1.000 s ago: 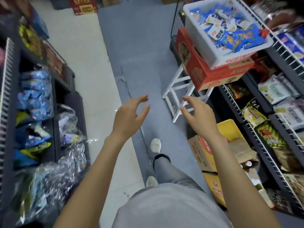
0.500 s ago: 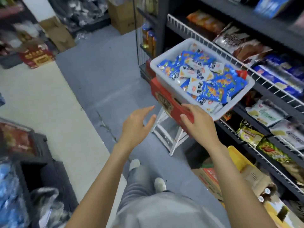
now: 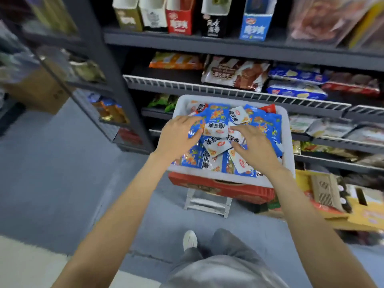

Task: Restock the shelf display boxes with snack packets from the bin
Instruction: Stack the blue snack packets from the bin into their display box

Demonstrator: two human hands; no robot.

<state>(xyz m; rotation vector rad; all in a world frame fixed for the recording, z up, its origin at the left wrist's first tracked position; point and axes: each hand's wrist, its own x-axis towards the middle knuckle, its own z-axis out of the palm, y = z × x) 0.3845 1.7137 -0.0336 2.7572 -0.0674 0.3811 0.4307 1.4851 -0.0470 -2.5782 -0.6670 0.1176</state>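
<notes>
A white plastic bin (image 3: 287, 129) full of blue and white snack packets (image 3: 217, 129) sits on a red carton (image 3: 224, 189) over a white stool. My left hand (image 3: 178, 136) lies on the packets at the bin's left side, fingers spread over a blue packet. My right hand (image 3: 253, 144) lies on the packets at the right, fingers spread over white ones. Neither hand visibly grips a packet. On the top shelf stand several open display boxes: olive, white, red (image 3: 179, 19), black and blue (image 3: 254, 23).
Dark shelves with white wire rails (image 3: 228, 90) hold bagged snacks behind the bin. Cardboard cartons (image 3: 332, 196) lie on the floor at the right. A brown box (image 3: 39, 92) stands at the left. Grey floor stretches left of the stool.
My view has turned from the aisle to face the shelf. Both hands moved forward from mid-air and now rest on the packets in the bin.
</notes>
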